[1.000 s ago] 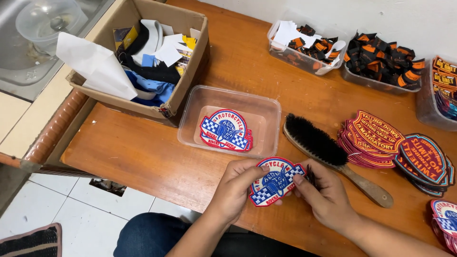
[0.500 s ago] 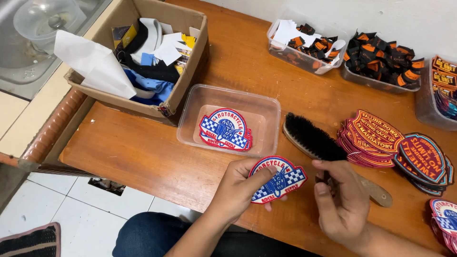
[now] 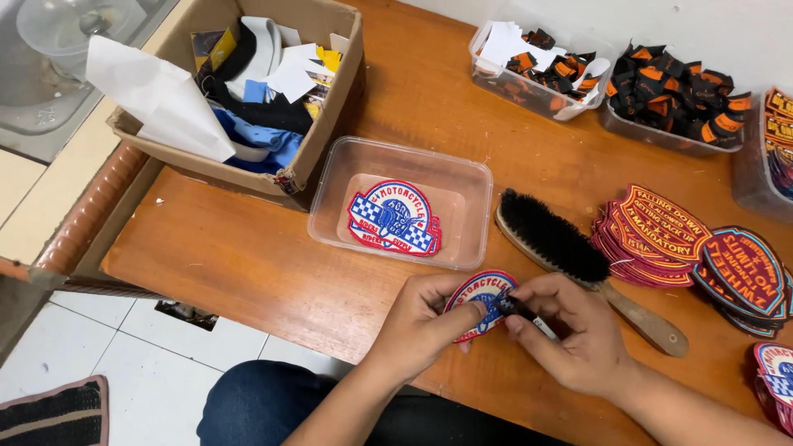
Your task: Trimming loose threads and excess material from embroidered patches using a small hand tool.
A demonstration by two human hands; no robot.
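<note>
At the near edge of the wooden counter (image 3: 248, 264), a round embroidered patch (image 3: 477, 301) in red, white and blue is held in the left hand (image 3: 421, 326), its grip closed on the patch's lower edge with the thumb laid across the face. A small dark tool (image 3: 522, 312) is pinched in the right hand (image 3: 570, 339), whose grip is narrow, and the tool's tip is set against the patch. Just beyond the hands, a black-bristled brush (image 3: 552, 235) with a wooden handle is laid on the counter. To its left, 1 similar patch (image 3: 395, 219) is seen inside a clear plastic tray (image 3: 462, 177). To the right, stacks of red patches (image 3: 657, 235) are spread. Farther back, a cardboard box (image 3: 326, 107) of fabric and paper scraps is placed at the left, and 2 clear tubs of black and orange pieces (image 3: 673, 95) are set along the wall.
</note>
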